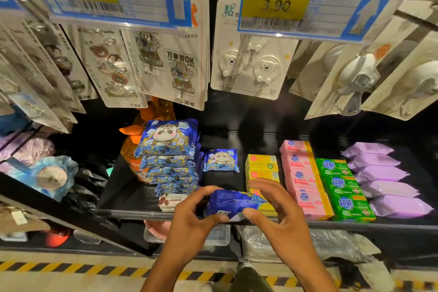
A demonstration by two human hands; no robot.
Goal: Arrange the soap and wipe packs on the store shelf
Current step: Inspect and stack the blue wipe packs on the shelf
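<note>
Overhead, white blister cards of adhesive hooks (251, 64) hang in rows, with two blue-framed price labels (308, 2) clipped in front of them. Below them runs the flat black metal store shelf (222, 180), which carries the goods in files from front to back.

At the far right lies a file of soft lilac wipe packs (384, 173). Just beside it to the left is a file of green wrapped soap bars (343, 187), touching a longer file of pink wrapped soap bars (303, 178). Next come the yellow soap boxes (262, 166), stacked in a short file. Well to the left, a file of blue wipe packs printed with a cartoon panda (170, 156) leans back against a tall orange plastic pump bottle (132, 156). A white pack with brown pictures (169, 200) sits at the front of that file.

Both hands are raised at the shelf's front edge. The left hand (189, 218) pinches the left end of a blue foil wipe pack (233, 204) between thumb and curled fingers. The right hand (277, 211) pinches its right end the same way. This pack is held on its side, in front of the yellow boxes and between the panda file and the pink bars.

A smaller blue panda pack (221, 160) stands alone on the shelf behind it, apart from both hands.
</note>
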